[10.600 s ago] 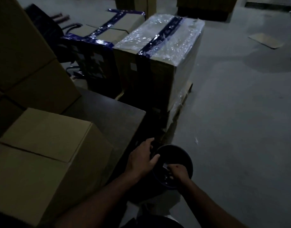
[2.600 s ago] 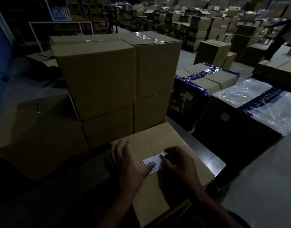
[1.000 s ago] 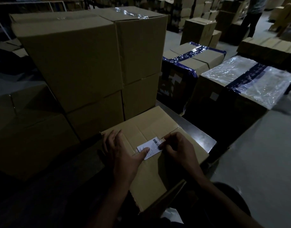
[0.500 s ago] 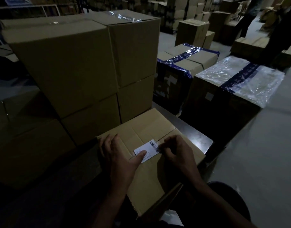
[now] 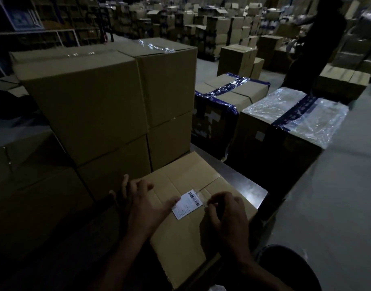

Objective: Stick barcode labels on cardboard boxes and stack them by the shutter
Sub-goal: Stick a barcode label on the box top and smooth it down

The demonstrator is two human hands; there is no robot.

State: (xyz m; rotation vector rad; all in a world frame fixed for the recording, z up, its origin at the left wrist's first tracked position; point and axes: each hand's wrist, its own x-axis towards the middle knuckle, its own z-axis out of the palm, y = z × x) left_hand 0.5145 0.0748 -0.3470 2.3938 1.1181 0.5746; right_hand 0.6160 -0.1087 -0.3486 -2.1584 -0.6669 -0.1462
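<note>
The barcode label [image 5: 187, 204] lay near the cardboard box [image 5: 188, 211]'s far right edge. The left hand [image 5: 143, 203] lay flat, thumb touching it; the right hand [image 5: 227, 219] pinched clear tape at its corner. Open floor [image 5: 327, 206] stretched rightward.

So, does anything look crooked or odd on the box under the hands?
Yes: the white barcode label sits askew across the centre seam of the brown cardboard box, not parallel to its edges. The seam shows no tape.
</note>
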